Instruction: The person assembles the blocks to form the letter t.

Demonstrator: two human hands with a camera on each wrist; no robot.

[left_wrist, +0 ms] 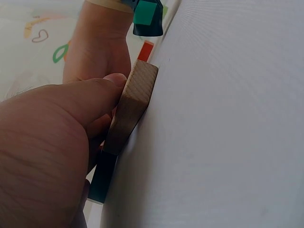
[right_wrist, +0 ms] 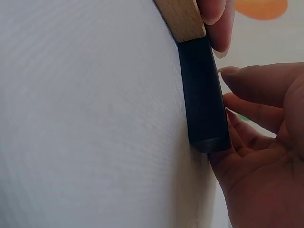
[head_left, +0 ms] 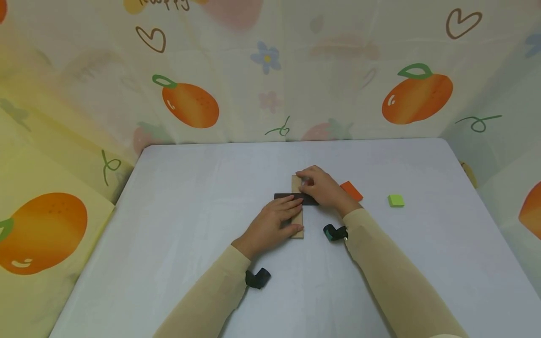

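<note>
In the head view, a black block [head_left: 310, 199] lies crosswise on the white table. A pale wooden block [head_left: 297, 218] extends from its near side, and another wooden block [head_left: 296, 183] from its far side. My left hand [head_left: 272, 220] rests over the black block and the near wooden one with extended fingers. Its thumb touches the near wooden block [left_wrist: 137, 85] in the left wrist view. My right hand [head_left: 323, 188] has its curled index finger and thumb at the far wooden block. In the right wrist view, its fingers are partly hidden behind the black block [right_wrist: 202, 95].
An orange block [head_left: 351, 191] lies just behind the right wrist, partly covered by it. Farther right sits a small light green block [head_left: 396, 201]. Dark wrist cameras stick out beside both sleeves. A fruit-patterned curtain [head_left: 236, 70] hangs behind the table [head_left: 177, 188].
</note>
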